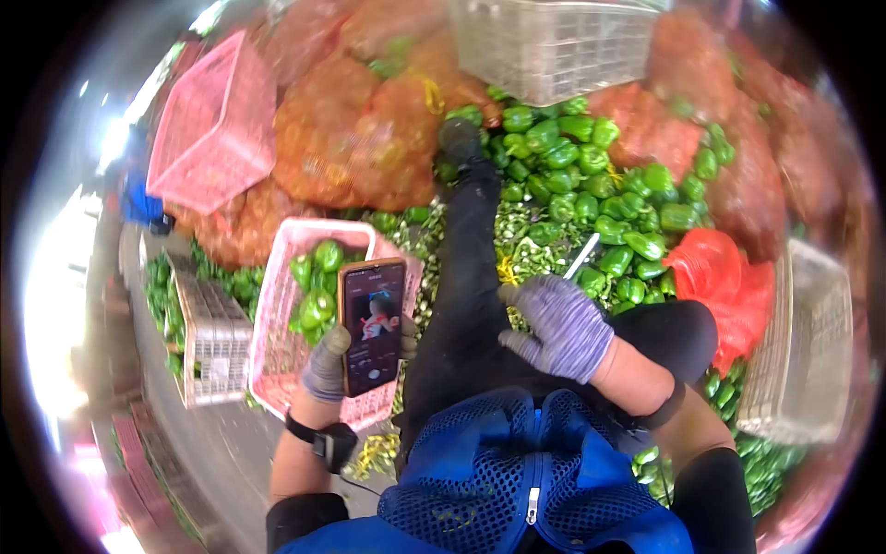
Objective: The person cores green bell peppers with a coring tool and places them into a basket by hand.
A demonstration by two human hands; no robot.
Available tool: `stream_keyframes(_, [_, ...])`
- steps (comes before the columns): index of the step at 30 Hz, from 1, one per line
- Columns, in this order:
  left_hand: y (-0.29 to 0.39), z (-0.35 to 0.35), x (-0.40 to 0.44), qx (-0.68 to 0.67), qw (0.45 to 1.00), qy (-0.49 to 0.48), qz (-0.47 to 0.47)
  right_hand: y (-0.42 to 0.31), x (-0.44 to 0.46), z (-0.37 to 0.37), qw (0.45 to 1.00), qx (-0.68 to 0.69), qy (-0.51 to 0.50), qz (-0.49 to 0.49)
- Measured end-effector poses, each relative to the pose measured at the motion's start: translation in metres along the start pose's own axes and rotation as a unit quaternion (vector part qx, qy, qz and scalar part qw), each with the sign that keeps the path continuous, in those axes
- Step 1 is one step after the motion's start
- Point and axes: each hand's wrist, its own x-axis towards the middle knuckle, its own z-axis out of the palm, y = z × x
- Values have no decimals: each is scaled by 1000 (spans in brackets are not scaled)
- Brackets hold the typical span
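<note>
My left hand [328, 366], in a grey glove, is wrapped round a phone [374, 328] with a lit screen, held over a pink basket [277, 369] with green peppers [318, 309] in it. Over my bent leg is my right hand [558, 325], in a purple-grey glove; its thumb and fingers are apart. A thin white-bladed tool [583, 254] shows just beyond the right fingertips, its lower end hidden. I cannot make out whether the hand touches it. Loose green peppers [563, 152] lie in a heap beyond my knees.
Full orange net bags [355, 138] stand at the back. A second pink basket [217, 120] is tilted at upper left. A pale crate [554, 46] stands at the top, another [803, 342] at right. A red net bag [720, 286] lies beside my right knee.
</note>
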Motion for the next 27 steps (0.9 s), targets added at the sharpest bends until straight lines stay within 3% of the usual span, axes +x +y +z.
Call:
stream_keyframes(2, [-9, -1, -35, 19, 996, 68, -46, -5, 1, -15, 995, 29, -78, 56])
stream_keyframes(3, [-31, -59, -17, 1, 998, 47, -38, 4, 39, 6, 996, -20, -79, 19])
stream_keyframes(5, [-48, -110, -61, 22, 993, 75, -94, -9, 58, 40, 997, -4, -63, -38])
stream_keyframes(7, [-53, -111, -98, 132, 962, 139, -193, -28, 73, 58, 981, 0, -184, -54])
stream_keyframes(9, [-109, -143, -124, 222, 945, 139, -198, -45, 90, 67, 944, -37, -324, -57])
stream_keyframes(13, [-139, -136, -156, 422, 857, 68, -287, -89, 113, 114, 877, -49, -468, -100])
stream_keyframes(15, [-170, -140, -168, 425, 872, 51, -237, -106, 118, 131, 863, -38, -487, -132])
stream_keyframes(18, [-143, -101, -145, 554, 793, 40, -250, -115, 114, 157, 850, -59, -505, -137])
stream_keyframes(21, [-146, -99, -128, 562, 801, 48, -201, -113, 103, 171, 827, -71, -545, -124])
stream_keyframes(25, [-119, -88, -102, 485, 839, 43, -242, -109, 98, 175, 800, -46, -593, -85])
stream_keyframes(26, [-131, -98, -103, 512, 842, 34, -167, -108, 99, 177, 796, -47, -597, -85])
stream_keyframes(27, [-134, -104, -103, 499, 851, 28, -162, -107, 101, 177, 793, -47, -601, -86])
